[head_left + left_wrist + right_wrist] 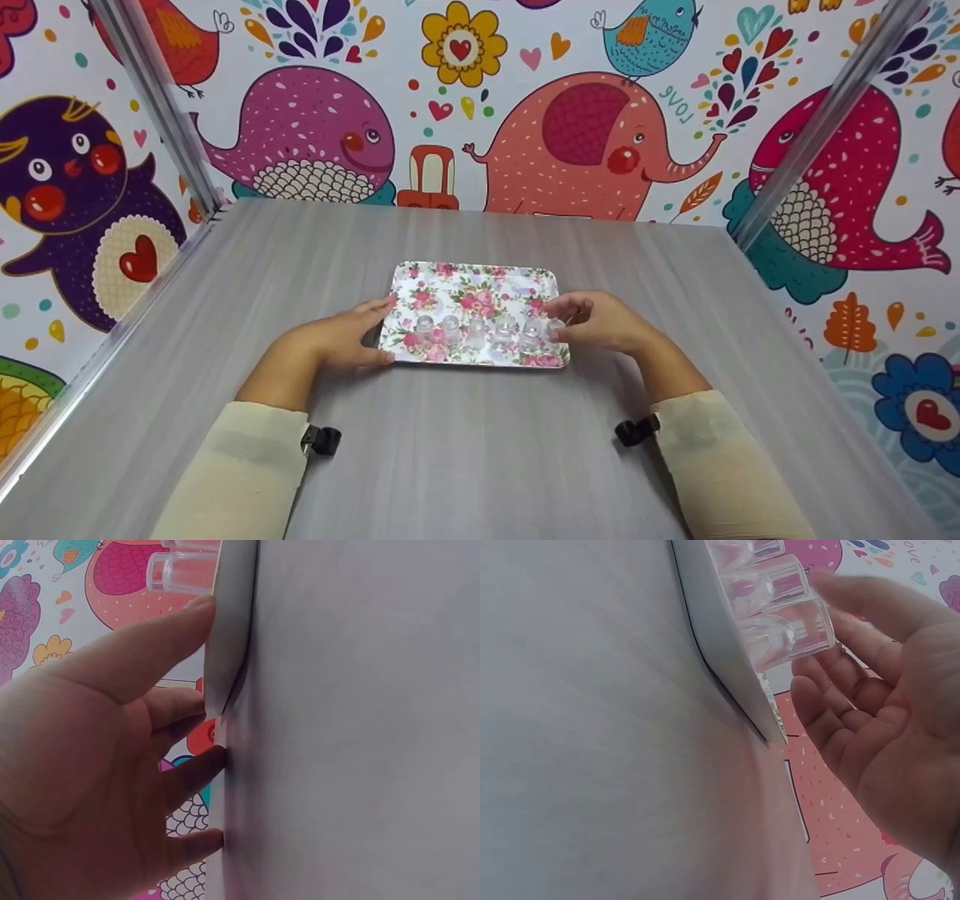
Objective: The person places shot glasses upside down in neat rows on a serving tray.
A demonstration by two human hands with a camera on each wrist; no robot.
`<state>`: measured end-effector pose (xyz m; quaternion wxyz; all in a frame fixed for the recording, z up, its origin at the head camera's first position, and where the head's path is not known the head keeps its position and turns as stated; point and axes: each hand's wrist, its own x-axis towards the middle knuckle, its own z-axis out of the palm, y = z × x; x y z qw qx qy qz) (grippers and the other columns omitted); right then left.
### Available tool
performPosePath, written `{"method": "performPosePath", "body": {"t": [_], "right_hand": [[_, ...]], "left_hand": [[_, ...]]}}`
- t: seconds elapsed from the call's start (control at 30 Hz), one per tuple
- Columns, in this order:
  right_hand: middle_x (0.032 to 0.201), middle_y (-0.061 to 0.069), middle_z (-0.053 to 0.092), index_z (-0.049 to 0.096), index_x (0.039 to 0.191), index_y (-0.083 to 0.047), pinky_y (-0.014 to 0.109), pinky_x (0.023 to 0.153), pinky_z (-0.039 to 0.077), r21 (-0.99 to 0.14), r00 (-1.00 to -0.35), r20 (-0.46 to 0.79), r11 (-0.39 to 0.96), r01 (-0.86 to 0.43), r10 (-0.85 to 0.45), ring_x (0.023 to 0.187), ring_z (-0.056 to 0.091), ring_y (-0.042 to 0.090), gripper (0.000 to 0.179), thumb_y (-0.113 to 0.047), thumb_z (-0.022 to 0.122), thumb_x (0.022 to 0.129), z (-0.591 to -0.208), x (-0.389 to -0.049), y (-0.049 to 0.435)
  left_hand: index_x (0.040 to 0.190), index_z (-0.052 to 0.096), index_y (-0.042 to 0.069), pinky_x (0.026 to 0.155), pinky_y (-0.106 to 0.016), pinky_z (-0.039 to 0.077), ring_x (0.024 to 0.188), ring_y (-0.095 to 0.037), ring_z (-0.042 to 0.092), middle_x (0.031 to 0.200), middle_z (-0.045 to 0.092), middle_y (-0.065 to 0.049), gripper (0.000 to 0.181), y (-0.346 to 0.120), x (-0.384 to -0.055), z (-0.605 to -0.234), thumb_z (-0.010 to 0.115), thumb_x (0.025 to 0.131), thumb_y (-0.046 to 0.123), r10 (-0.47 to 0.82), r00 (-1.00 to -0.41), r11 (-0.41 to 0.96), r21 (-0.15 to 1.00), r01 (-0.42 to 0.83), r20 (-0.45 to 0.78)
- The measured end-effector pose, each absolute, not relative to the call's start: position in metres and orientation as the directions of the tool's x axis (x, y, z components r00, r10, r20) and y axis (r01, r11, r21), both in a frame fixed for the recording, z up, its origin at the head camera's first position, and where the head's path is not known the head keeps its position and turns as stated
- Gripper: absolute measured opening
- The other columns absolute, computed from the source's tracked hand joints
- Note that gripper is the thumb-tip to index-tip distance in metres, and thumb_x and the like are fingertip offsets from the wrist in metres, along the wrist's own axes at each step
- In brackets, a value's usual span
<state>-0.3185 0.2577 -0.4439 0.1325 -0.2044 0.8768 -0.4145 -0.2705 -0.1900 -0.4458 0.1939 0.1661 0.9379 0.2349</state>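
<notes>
A floral tray [480, 275] lies flat on the table, with several small clear cups [451, 328] in a row along its near half. My left hand [349, 335] touches the tray's left end. In the left wrist view its thumb [176, 634] rests against the tray edge [229, 622], while the other fingers are extended beside the corner and down to the tabletop. Over the tray's right end, my right hand [600, 322] has thumb and fingertips around the upper part of the rightmost clear cup [791, 637]. Its remaining fingers are curled and hold nothing.
The grey wood-grain table [480, 450] runs back to a wall [525, 37] printed with cartoon animals. Metal posts [161, 112] rise at the table's back corners. Each sleeve carries a small black camera [324, 440] at the wrist.
</notes>
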Motion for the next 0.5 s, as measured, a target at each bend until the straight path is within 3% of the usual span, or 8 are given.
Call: {"method": "performPosePath", "body": {"t": [0.27,0.5], "right_hand": [[0.112,0.013,0.074,0.075,0.129,-0.006,0.029,0.08,0.056,-0.811,-0.916,-0.018,0.542,-0.222,-0.402,0.097,0.063,0.026,0.044,-0.038,0.076,0.1,-0.4418,-0.3192,0.2585],[0.109,0.017,0.071,0.075,0.123,-0.007,0.032,0.079,0.054,-0.792,-0.986,0.008,0.601,-0.107,-0.165,0.098,0.062,0.029,0.046,-0.049,0.066,0.105,-0.4384,-0.3203,0.2596]], "left_hand": [[0.173,0.018,0.015,0.132,-0.065,0.022,0.166,-0.043,0.02,0.183,0.012,-0.005,0.1,-0.1923,-0.2699,-0.4452,0.075,0.098,0.049,0.395,-0.871,0.84,0.498,0.215,-0.292],[0.168,0.03,0.003,0.133,-0.063,0.023,0.164,-0.044,0.025,0.179,0.024,-0.015,0.088,-0.1924,-0.2734,-0.4456,0.072,0.101,0.042,0.421,-0.882,0.82,0.505,0.27,-0.213]]}}
